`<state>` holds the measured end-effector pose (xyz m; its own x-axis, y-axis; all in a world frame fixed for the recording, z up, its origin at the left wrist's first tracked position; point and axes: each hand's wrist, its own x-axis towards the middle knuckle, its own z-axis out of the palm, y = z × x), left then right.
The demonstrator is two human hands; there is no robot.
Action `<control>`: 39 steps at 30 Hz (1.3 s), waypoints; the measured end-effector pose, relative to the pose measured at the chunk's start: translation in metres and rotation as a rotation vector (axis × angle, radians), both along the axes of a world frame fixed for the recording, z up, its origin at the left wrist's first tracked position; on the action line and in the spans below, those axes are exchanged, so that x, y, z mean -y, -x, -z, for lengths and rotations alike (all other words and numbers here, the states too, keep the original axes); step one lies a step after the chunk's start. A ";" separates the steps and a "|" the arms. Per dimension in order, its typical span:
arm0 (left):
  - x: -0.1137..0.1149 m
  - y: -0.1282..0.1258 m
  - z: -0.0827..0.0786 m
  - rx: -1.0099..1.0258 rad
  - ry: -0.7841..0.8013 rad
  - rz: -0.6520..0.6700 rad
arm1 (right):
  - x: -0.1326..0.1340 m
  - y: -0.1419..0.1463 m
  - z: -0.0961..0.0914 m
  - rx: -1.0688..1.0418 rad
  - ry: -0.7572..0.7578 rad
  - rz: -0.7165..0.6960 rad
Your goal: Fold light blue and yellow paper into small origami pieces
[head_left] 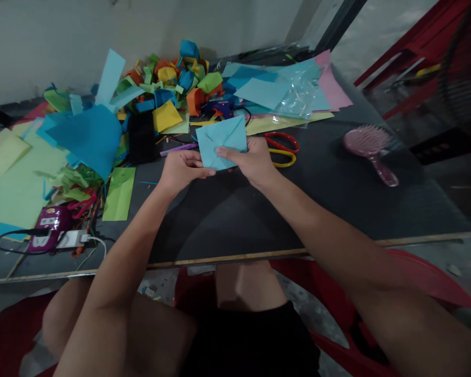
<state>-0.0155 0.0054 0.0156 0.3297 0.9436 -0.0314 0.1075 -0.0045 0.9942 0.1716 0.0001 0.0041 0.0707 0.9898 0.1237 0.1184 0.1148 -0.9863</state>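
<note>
"So, what are the fingers doing?"

"The left hand (180, 170) and the right hand (257, 159) hold one light blue paper (227, 131) between them, above the table (239, 222). Left thumb and fingers narrow onto its lower left part. The right thumb lies flat across its diagonally creased face, with the other right fingers mostly hidden."

"How much room around them?"

"Toward the body, bare dark surface opens from the fingers down to the pale front edge (235, 257), which passes under both forearms. Rightward it is open too, past the loop handles and out to one hairbrush (363, 142). Beyond the fingertips it's crowded by a heap of paper scraps (167, 73)."

"Count what's close."

"Just beside the right fingers: one red loop handle (297, 143) and one yellow loop handle (293, 159). Just beyond the left fingers: one purple stick (178, 150). Farther left of them, one black flat device (141, 137), and nearer the body one lime green sheet (119, 195). The heap is too tangled to count."

"Any writing?"

"Well left of the left fingers, one purple case (52, 222) bears pale markings, too small to read. One white plug block (71, 239) sits just beside it."
</note>
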 end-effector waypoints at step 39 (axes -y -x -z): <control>-0.001 0.001 0.002 -0.142 -0.231 -0.095 | -0.004 0.001 0.008 -0.047 0.016 -0.069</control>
<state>-0.0162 0.0065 0.0131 0.2471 0.9576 0.1482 0.2567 -0.2121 0.9429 0.1701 0.0042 -0.0042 0.0076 0.9943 0.1062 0.0646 0.1055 -0.9923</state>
